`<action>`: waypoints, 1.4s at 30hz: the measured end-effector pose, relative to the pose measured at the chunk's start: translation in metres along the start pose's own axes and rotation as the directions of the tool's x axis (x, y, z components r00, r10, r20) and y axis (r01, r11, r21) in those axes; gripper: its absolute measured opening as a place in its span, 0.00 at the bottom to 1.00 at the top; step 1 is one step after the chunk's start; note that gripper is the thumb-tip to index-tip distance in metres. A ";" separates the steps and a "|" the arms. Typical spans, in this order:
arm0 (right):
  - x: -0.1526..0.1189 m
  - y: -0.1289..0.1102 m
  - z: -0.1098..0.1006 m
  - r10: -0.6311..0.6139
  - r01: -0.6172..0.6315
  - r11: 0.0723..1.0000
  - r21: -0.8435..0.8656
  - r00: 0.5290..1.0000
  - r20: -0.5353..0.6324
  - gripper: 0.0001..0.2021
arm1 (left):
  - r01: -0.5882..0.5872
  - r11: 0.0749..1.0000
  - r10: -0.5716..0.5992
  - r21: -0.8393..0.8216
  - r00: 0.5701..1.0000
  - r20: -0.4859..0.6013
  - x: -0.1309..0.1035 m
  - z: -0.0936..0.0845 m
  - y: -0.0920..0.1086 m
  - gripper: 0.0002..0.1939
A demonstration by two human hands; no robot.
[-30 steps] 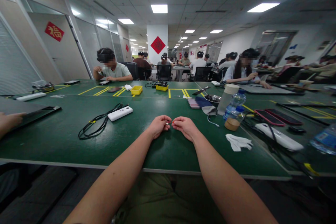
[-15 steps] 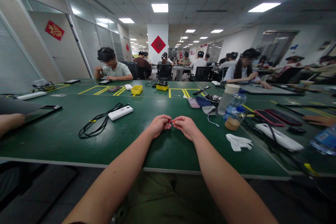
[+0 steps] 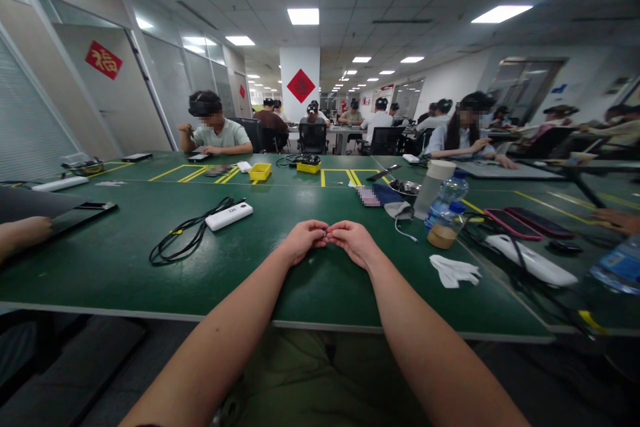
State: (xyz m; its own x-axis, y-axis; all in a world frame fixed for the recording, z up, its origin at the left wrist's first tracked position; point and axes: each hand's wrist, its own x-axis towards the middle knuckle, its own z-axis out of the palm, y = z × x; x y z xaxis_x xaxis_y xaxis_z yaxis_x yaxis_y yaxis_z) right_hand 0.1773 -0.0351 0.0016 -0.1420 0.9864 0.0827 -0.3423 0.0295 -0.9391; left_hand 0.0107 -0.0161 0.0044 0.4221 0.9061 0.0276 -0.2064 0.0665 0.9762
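My left hand and my right hand meet fingertip to fingertip just above the green table. Both are closed in a pinch. Between the fingertips shows a tiny piece, mostly hidden and too small to name. Left of my hands lies a white power bank beside a loosely coiled black cable. On the right, a crumpled white tissue rests near my right forearm.
Farther right stand a bottle of brown drink, a clear water bottle and a frosted bottle. Behind are a metal bowl and two yellow trays, one nearer the left. A co-worker's hand is at far left.
My fingertips have come closer together. Red and orange bits that showed between them half a second ago are now mostly covered. At far right, a co-worker's hand has moved.
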 end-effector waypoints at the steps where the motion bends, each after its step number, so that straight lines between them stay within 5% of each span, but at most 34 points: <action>1: 0.000 0.000 0.000 -0.002 0.002 1.000 -0.003 1.000 -0.001 0.08 | -0.002 1.000 0.002 -0.004 1.000 -0.007 0.000 0.000 0.000 0.12; 17: 0.004 -0.003 -0.002 0.112 -0.108 0.991 0.085 0.992 -0.050 0.06 | 0.026 0.999 -0.028 -0.038 0.998 -0.061 0.000 0.000 0.003 0.11; 32: 0.000 -0.002 0.000 0.054 -0.055 0.998 -0.018 0.997 -0.046 0.07 | -0.006 0.999 0.008 0.045 0.999 -0.034 0.000 0.001 0.000 0.14; 42: -0.003 -0.007 0.003 0.035 -0.035 0.999 0.013 0.998 -0.045 0.04 | -0.012 0.999 0.011 -0.044 0.999 -0.037 -0.001 0.001 0.003 0.13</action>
State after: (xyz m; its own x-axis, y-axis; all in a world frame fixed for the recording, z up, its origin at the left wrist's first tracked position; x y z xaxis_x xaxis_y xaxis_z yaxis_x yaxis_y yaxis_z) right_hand 0.1771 -0.0384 0.0085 -0.1119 0.9931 0.0342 -0.3497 -0.0071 -0.9368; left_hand 0.0103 -0.0169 0.0074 0.3868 0.9217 0.0301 -0.2505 0.0736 0.9653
